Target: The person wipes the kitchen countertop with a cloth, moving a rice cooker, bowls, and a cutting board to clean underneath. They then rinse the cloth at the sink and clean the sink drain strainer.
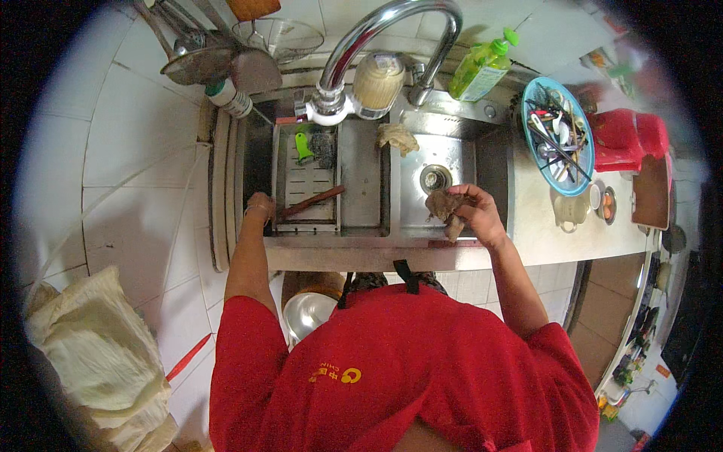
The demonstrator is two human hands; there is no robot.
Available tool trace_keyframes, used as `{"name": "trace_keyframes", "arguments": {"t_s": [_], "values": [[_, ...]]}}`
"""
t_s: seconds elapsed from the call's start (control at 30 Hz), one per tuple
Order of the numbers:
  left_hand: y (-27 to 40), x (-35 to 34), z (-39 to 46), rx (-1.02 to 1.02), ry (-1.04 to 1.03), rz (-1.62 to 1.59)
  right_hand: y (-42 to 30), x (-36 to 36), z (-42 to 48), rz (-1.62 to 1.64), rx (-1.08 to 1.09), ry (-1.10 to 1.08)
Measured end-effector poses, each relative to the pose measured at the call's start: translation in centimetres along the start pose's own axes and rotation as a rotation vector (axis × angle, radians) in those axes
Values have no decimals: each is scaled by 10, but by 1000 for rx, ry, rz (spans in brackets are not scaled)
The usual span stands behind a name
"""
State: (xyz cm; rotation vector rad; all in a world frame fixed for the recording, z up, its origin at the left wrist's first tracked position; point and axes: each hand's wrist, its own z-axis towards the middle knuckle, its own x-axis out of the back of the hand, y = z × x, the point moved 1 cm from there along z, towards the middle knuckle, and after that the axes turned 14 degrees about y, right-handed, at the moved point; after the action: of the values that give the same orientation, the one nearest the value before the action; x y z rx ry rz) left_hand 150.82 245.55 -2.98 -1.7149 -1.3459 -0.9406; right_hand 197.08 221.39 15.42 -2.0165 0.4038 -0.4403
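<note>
In my right hand (480, 216) is a crumpled brown cloth (445, 206), held over the right sink basin (415, 209) close to its drain. My left hand (261, 204) is at the left end of the left basin, beside the slotted metal tray (299, 227); its fingers are hard to make out. A bright green peeler-like tool (303, 147), a dark scouring pad (323, 148) and a reddish-brown stick (312, 202) lie in the tray. A pale wet rag (397, 138) hangs over the divider between the basins.
A chrome faucet (384, 20) with a filter (378, 85) arches over the sink. Behind it stands a green dish-soap bottle (480, 70). On the right counter are a blue basket (528, 135) of utensils, a glass mug (569, 212) and a bowl of eggs (614, 206).
</note>
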Motion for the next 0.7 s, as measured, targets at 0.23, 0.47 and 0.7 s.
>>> {"name": "trace_keyframes", "arguments": {"t_s": [0.23,0.47,0.7], "values": [[44,65,-8,-33,521,-830,-10,-1,-3,50,33,-33],[165,172,-55,-277,-348,-2050,-4,16,-19,124,5,12],[269,184,-67,-256,-278,-2198,2,41,-49,119,-21,164]]}}
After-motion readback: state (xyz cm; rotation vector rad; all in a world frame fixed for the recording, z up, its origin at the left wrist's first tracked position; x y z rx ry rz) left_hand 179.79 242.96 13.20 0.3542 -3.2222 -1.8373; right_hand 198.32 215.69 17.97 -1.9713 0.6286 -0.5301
